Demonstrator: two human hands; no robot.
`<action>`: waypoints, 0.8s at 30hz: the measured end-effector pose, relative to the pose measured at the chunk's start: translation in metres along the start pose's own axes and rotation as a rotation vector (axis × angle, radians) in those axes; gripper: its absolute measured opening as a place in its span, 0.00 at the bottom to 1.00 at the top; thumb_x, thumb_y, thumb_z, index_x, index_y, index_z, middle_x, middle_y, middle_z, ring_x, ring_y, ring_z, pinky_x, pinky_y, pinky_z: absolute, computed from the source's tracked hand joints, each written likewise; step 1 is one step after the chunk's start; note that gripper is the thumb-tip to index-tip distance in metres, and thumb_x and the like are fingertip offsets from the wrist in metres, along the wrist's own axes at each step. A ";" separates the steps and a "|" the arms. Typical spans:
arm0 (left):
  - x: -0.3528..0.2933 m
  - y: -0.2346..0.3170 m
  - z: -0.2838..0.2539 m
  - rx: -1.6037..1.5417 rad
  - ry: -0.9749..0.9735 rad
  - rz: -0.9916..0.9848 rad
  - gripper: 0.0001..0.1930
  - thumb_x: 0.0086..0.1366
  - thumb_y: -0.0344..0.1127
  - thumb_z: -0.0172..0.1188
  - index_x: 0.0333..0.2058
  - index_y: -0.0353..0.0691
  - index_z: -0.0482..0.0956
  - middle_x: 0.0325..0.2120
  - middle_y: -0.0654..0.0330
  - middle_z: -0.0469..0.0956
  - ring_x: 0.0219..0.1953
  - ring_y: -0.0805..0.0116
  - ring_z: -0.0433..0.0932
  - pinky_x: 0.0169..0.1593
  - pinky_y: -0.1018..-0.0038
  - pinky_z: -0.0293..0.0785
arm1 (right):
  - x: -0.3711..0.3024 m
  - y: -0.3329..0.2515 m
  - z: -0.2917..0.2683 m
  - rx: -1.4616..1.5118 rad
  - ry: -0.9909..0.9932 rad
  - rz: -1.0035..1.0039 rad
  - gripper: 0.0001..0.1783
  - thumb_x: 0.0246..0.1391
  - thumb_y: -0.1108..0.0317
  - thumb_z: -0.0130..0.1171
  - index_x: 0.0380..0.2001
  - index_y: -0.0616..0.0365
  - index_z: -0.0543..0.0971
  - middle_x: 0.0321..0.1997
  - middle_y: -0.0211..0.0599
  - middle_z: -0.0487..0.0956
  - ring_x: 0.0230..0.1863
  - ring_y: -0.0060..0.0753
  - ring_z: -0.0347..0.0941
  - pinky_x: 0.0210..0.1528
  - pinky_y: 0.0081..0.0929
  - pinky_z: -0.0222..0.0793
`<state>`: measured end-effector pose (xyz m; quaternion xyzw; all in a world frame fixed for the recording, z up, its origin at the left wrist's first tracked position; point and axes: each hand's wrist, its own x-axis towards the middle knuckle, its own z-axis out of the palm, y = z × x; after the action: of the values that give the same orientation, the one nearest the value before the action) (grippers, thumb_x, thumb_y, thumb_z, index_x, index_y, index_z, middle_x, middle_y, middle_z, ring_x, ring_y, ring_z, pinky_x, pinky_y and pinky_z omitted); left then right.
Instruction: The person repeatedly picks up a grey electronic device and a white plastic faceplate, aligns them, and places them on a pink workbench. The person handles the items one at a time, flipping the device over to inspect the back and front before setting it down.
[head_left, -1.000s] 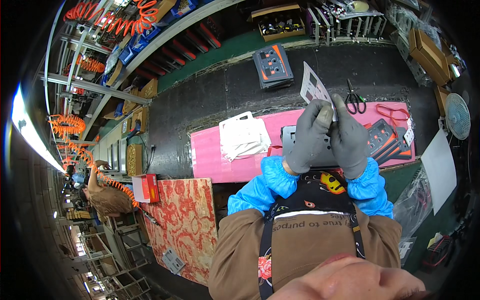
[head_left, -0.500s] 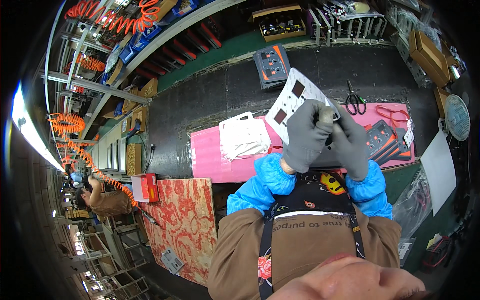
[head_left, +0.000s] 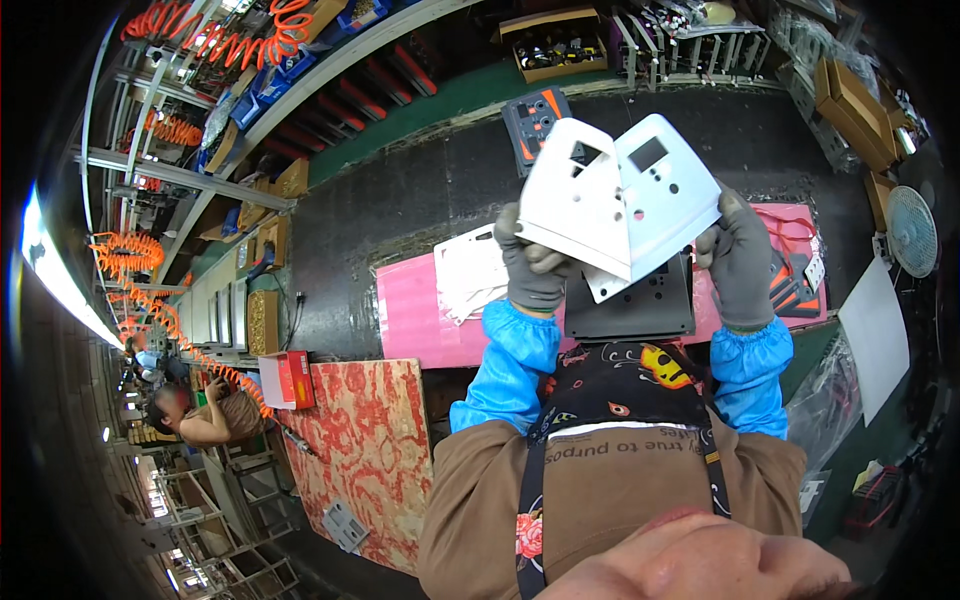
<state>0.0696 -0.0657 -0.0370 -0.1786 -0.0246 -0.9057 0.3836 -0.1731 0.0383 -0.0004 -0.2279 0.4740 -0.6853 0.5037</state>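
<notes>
Fingers of our grey-gloved left hand are curled round the near left edge of the left cut-out sheet; those of our right hand grip the right edge of the right cut-out sheet. Both white sheets are raised and fanned, the left one overlapping the right along the middle. We judge it best to pinch only the margins, hold both sheets flat and spread the hands evenly, so neither creases at its window or small holes. Whether either face is sticky we cannot tell, so we'd treat both as if they were. Just below lies a dark perforated panel; we should hold the sheets' near corners clear of it. On the pink mat, more white sheets lie to the left, black-and-orange panels to the right.
</notes>
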 end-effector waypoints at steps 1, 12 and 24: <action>-0.006 0.009 -0.003 -0.009 -0.026 0.015 0.15 0.69 0.43 0.57 0.25 0.42 0.72 0.16 0.71 0.66 0.12 0.85 0.56 0.13 0.87 0.57 | 0.005 0.008 -0.007 -0.011 0.043 -0.009 0.22 0.70 0.58 0.44 0.52 0.67 0.75 0.24 0.35 0.76 0.19 0.21 0.70 0.21 0.19 0.69; -0.134 0.170 -0.096 2.069 1.178 -0.215 0.14 0.61 0.44 0.61 0.30 0.37 0.81 0.21 0.57 0.79 0.23 0.66 0.76 0.30 0.68 0.73 | 0.032 0.045 -0.108 -0.232 0.474 -0.269 0.23 0.69 0.57 0.49 0.54 0.67 0.75 0.38 0.39 0.80 0.31 0.24 0.75 0.27 0.18 0.71; -0.192 0.237 -0.089 2.647 1.916 -0.517 0.34 0.62 0.66 0.55 0.52 0.42 0.77 0.47 0.46 0.80 0.48 0.44 0.79 0.50 0.52 0.74 | -0.032 -0.012 -0.062 -0.137 0.330 -0.416 0.22 0.72 0.62 0.42 0.57 0.69 0.71 0.45 0.43 0.79 0.34 0.24 0.75 0.33 0.19 0.71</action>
<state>0.3323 -0.1168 -0.2083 -0.8474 0.5264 0.0679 0.0165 -0.2156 0.0938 -0.0129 -0.2392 0.5378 -0.7683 0.2514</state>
